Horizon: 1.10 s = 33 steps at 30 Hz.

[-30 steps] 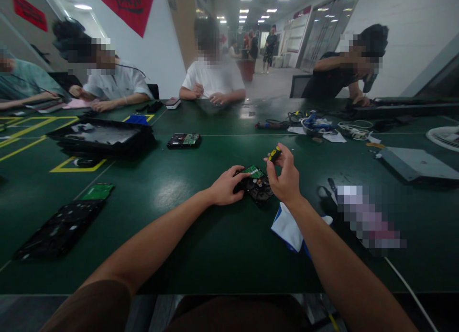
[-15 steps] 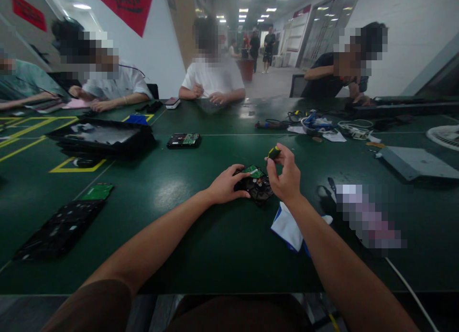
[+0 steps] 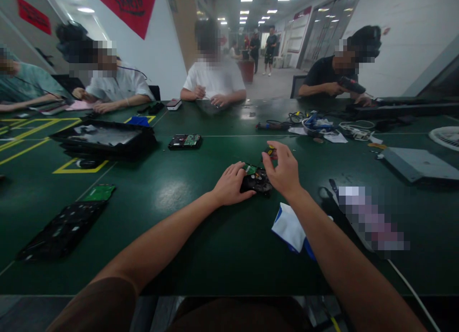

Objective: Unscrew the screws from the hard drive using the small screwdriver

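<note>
On the green table, my left hand (image 3: 232,184) is closed around the left side of a black hard drive (image 3: 258,183) that lies flat. A green circuit board (image 3: 250,169) shows at its far side. Above the drive's right end is my right hand (image 3: 284,173), its thumb and fingers pinched on a screwdriver (image 3: 271,152) with a yellow and dark handle. The screwdriver's tip is hidden or too small to make out. Just to the near right lies a white and blue cloth glove (image 3: 289,227), beneath my right forearm and apart from both hands.
Another hard drive (image 3: 184,141) lies farther back. A group of black drives (image 3: 66,226) is at left, near stacked black trays (image 3: 150,138). To the right are a device with a blurred screen (image 3: 371,222), a grey metal box (image 3: 423,162) and tangled cables (image 3: 315,124). Several people sit across the table.
My right hand has tilted, its fingers now more extended around the screwdriver. My left hand has shifted slightly right, and the drive has turned a little. Across the table, the person at right now shows a power tool.
</note>
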Each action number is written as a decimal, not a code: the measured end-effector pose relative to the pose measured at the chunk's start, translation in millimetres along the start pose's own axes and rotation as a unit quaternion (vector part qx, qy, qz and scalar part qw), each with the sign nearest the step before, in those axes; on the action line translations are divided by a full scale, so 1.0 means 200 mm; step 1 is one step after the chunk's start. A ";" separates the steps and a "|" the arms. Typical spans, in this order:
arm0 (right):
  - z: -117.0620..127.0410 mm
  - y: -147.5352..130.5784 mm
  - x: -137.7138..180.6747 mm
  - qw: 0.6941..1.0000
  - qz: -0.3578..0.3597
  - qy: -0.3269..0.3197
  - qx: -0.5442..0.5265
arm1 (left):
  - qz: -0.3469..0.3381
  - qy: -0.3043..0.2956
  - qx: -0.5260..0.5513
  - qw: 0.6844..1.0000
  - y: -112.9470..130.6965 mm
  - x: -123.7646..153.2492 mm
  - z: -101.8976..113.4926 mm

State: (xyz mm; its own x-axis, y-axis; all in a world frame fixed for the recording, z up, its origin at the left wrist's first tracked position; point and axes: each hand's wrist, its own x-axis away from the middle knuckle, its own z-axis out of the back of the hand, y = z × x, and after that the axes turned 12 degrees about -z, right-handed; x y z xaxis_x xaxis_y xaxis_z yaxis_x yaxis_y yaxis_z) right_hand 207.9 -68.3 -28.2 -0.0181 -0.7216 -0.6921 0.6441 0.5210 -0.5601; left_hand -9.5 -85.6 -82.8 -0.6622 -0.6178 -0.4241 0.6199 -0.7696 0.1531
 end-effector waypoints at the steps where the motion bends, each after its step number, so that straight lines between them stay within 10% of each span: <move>1: 0.00 0.00 -0.01 1.000 0.002 -0.006 -0.001 | -0.004 -0.007 0.017 1.000 -0.03 0.00 0.01; 11: -0.05 -0.02 -0.10 1.000 -0.011 -0.025 0.003 | -0.051 -0.043 0.173 0.983 -0.17 -0.07 0.05; 33: -0.14 -0.09 -0.08 0.992 0.016 -0.105 -0.072 | 0.109 -0.144 -0.090 0.979 0.24 0.18 0.22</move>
State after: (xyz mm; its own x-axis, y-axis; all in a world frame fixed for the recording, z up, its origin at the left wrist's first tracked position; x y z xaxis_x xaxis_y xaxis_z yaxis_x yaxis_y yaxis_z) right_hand 174.1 -53.9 -20.4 0.1697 -0.7750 -0.6087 0.5256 0.5937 -0.6093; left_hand -21.4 -152.5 -52.1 -0.5817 -0.8037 -0.1251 0.8064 -0.5900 0.0411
